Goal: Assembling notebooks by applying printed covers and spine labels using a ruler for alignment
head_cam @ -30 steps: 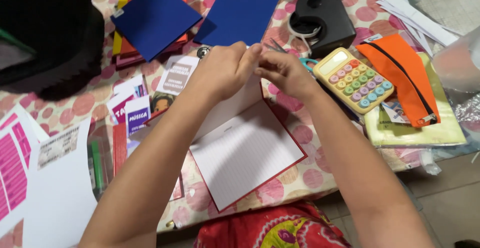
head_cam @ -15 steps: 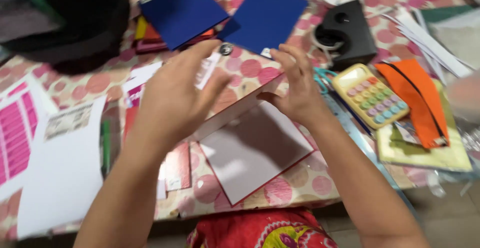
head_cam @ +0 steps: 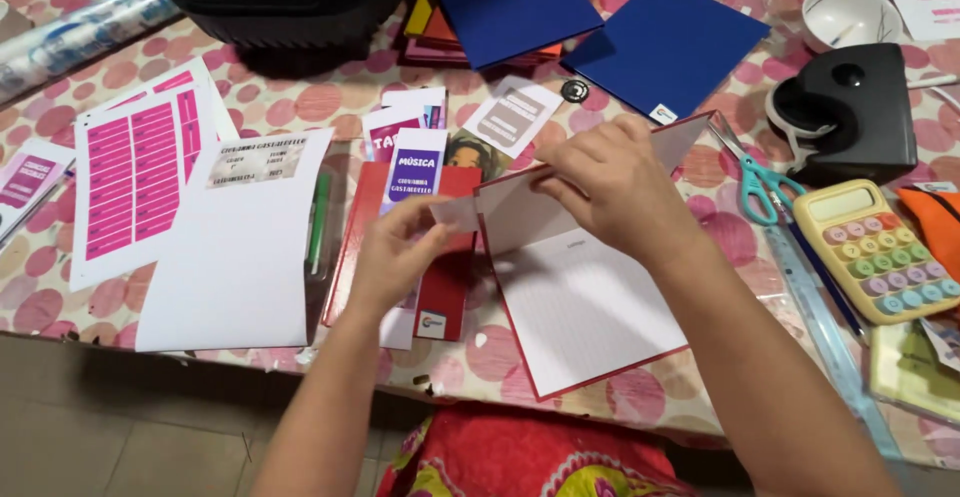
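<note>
Bright, even light from overhead; shadows under the hands are soft and short. The picture is sharp, with faint glare on the white bowl (head_cam: pixel 848 15) and slight bending at the edges.

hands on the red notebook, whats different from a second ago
The left hand has come off the top edge of the open red notebook and moved down and left; it now pinches a small white slip. The right hand stays on the raised cover. The blue folders, calculator and scissors lie as before.
</note>
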